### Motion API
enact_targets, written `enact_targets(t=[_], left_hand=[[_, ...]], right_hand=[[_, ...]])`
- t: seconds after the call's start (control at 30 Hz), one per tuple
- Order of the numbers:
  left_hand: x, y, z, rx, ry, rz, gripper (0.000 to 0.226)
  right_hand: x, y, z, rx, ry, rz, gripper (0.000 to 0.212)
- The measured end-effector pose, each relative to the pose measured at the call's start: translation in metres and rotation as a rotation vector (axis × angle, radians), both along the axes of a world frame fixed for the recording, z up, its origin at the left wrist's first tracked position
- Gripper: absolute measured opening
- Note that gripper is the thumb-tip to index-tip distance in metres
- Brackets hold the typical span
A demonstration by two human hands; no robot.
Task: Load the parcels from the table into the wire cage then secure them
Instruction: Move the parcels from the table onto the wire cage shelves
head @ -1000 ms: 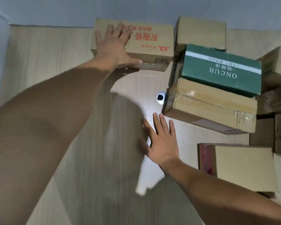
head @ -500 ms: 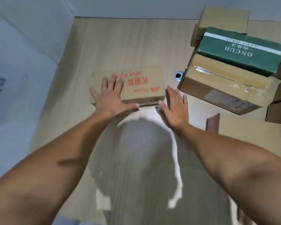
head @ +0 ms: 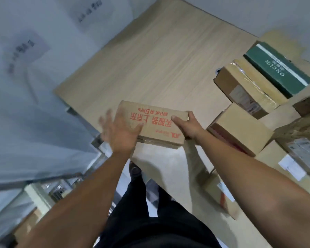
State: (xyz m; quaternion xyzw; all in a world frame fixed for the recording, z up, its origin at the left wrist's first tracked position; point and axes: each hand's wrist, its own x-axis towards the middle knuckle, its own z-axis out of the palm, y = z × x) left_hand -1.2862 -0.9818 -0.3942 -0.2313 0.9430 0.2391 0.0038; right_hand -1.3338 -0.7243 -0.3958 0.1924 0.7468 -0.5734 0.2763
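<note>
While I stand at the table point(head: 159, 59), I hold the box point(head: 154, 126) with red letters between both hands. My right hand point(head: 188, 127) grips its right end, with the thumb on top and the fingers curled round the far side. My left hand point(head: 120, 135) is blurry. Its palm is against the left end, its thumb lies on top, and its fingers are spread out straight. The box is over the near edge of the table, above my black trousers point(head: 159, 221). I cannot tell if it touches the table. More boxes sit on the right side of the table. A plain box point(head: 243, 131) is just beside my right hand. Farther back, a green box point(head: 277, 68) touches a taped box point(head: 243, 86). A grey wall point(head: 25, 104) is on my left.
</note>
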Motion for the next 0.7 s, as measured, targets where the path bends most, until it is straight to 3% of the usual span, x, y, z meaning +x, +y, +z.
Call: enact_targets(t=[0.07, 0.1, 0.13, 0.2, 0.37, 0.53, 0.7], left_hand=[[0.041, -0.004, -0.005, 0.417, -0.123, 0.413, 0.125], [0.06, -0.004, -0.005, 0.689, -0.168, 0.496, 0.123], [0.075, -0.002, -0.005, 0.934, -0.175, 0.513, 0.109], [0.102, 0.003, -0.007, 1.204, -0.113, 0.471, 0.075], [0.169, -0.012, -0.015, 1.386, 0.185, 0.466, 0.06], [0.261, -0.06, -0.019, 1.396, 0.348, 0.679, 0.083], [0.377, -0.087, -0.017, 1.372, 0.663, 0.912, 0.082]], right_hand=[[0.024, -0.008, 0.0, 0.051, 0.03, 0.066, 0.065], [0.036, -0.015, 0.002, 0.089, 0.051, 0.13, 0.065], [0.05, -0.023, 0.003, 0.106, 0.067, 0.209, 0.066], [0.079, -0.046, 0.001, 0.078, 0.065, 0.379, 0.066], [0.147, -0.113, 0.002, -0.134, 0.054, 0.485, 0.052], [0.189, -0.177, 0.012, -0.101, 0.077, 0.717, 0.059], [0.264, -0.267, 0.022, -0.063, 0.12, 1.019, 0.055]])
